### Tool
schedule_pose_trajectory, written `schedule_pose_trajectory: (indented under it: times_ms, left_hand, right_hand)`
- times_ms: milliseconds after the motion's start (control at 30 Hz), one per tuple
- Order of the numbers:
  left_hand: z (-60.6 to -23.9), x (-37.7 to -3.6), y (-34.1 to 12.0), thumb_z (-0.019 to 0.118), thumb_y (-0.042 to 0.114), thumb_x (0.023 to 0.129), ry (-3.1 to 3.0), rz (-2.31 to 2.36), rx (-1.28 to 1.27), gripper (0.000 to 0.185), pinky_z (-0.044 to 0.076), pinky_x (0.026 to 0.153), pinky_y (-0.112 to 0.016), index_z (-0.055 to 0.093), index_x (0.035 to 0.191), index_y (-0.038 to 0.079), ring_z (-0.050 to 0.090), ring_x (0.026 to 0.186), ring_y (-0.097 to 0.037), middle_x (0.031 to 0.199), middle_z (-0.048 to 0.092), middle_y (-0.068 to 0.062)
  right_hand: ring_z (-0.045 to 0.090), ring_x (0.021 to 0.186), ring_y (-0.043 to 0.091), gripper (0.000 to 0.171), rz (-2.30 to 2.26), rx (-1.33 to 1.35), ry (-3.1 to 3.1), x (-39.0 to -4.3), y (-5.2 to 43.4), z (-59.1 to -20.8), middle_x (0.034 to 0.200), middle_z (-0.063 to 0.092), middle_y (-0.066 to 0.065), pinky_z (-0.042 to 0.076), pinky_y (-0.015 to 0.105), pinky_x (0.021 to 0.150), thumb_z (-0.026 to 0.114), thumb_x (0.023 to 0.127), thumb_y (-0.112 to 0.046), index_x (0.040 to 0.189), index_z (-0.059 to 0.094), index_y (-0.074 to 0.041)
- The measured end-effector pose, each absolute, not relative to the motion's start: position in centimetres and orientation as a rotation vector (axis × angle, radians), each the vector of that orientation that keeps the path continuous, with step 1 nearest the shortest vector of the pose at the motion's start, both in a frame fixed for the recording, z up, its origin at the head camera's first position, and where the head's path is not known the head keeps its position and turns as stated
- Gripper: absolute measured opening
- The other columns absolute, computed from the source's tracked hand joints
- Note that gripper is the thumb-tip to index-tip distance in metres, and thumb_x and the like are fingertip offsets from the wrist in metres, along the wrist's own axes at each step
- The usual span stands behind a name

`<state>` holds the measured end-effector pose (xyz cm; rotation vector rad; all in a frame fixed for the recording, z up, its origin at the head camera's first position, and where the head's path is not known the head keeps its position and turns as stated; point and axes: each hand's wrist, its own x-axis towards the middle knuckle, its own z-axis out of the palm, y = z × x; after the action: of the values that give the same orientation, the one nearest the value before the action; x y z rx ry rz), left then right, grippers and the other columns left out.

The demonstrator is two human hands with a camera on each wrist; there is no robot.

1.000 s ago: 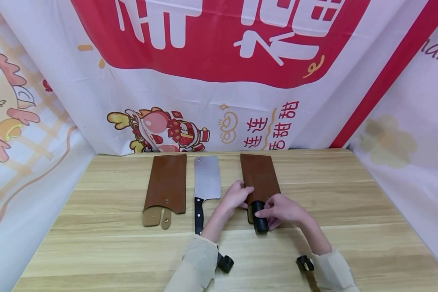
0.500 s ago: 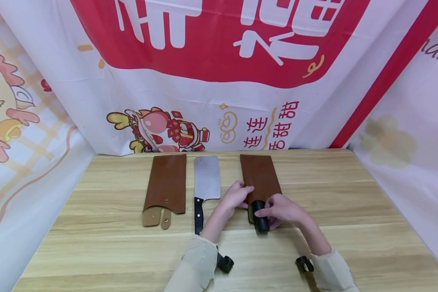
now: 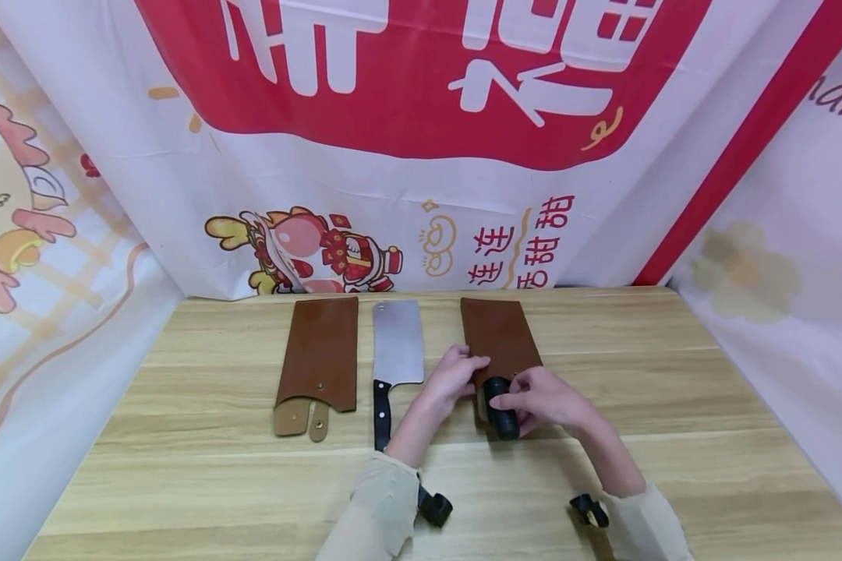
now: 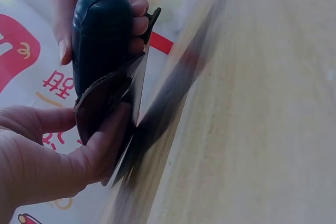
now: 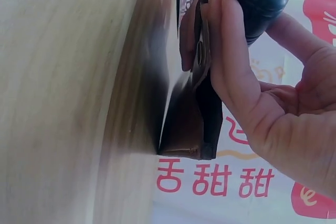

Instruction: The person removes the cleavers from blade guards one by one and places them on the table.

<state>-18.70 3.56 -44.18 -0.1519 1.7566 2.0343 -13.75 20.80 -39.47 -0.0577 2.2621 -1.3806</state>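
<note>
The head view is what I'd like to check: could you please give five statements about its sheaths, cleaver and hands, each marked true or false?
1. The left sheath has tan tabs at its near end. True.
2. The right hand holds a black handle. True.
3. Both hands hold the black handle. False: the left hand holds the right sheath.
4. The cleaver lies between the sheaths. True.
5. The cleaver's blade is covered. False: it lies bare on the table.

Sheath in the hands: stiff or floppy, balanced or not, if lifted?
The sheath looks flexible: its mouth bows open near the left hand. It may lift unevenly, with the thick black handle projecting. Broad and flat, it seems unlikely to roll.
</note>
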Motion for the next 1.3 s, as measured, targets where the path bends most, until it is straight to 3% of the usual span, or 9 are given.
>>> schedule_pose_trajectory:
  times_ms: [267, 400, 700, 967, 1300]
  left_hand:
    - [-44.1, -18.9, 3.6, 0.068, 0.008, 0.097, 1.713, 2.096, -0.186, 0.064, 0.056, 0.096, -0.041, 0.036, 0.149, -0.012, 0.065, 0.113, -0.032, 0.133, 0.059, -0.025]
    - [-43.8, -18.9, 3.7, 0.07, 0.006, 0.096, 1.712, 2.119, -0.222, 0.057, 0.057, 0.09, -0.037, 0.044, 0.144, -0.011, 0.066, 0.108, -0.029, 0.128, 0.062, -0.022]
    - [-42.7, -18.9, 3.6, 0.071, 0.003, 0.093, 1.741, 2.21, -0.232, 0.058, 0.059, 0.081, -0.031, 0.045, 0.144, -0.01, 0.071, 0.095, -0.025, 0.122, 0.067, -0.022]
    - [-41.7, -18.8, 3.3, 0.069, 0.002, 0.095, 1.722, 2.281, -0.237, 0.052, 0.057, 0.077, -0.029, 0.047, 0.14, -0.006, 0.07, 0.095, -0.023, 0.123, 0.068, -0.023]
    - [-41.5, -18.6, 3.1, 0.069, 0.0, 0.094, 1.708, 2.321, -0.237, 0.051, 0.057, 0.077, -0.028, 0.047, 0.139, -0.006, 0.071, 0.093, -0.023, 0.125, 0.067, -0.024]
  right_hand:
    - [0.067, 0.066, 0.021, 0.029, -1.384, -0.064, 2.298, -13.3, 20.6, -38.7, 0.08, 0.063, 0.01, 0.063, 0.045, 0.065, 0.078, 0.093, -0.017, 0.082, 0.058, 0.001]
    - [0.065, 0.064, 0.02, 0.028, -1.353, -0.06, 2.338, -13.3, 20.4, -38.5, 0.078, 0.06, 0.009, 0.063, 0.045, 0.065, 0.078, 0.092, -0.017, 0.082, 0.059, 0.001]
    - [0.069, 0.071, 0.022, 0.033, -1.409, -0.032, 2.331, -13.3, 20.4, -38.2, 0.087, 0.067, 0.013, 0.063, 0.041, 0.067, 0.078, 0.093, -0.02, 0.101, 0.063, 0.009]
    - [0.072, 0.081, 0.025, 0.042, -1.557, -0.008, 2.243, -13.4, 20.5, -38.1, 0.104, 0.07, 0.02, 0.063, 0.041, 0.074, 0.075, 0.096, -0.019, 0.117, 0.063, 0.016]
    - [0.071, 0.081, 0.022, 0.043, -1.669, -0.065, 2.098, -13.7, 20.7, -38.4, 0.095, 0.072, 0.016, 0.063, 0.038, 0.073, 0.068, 0.1, -0.018, 0.12, 0.061, 0.019]
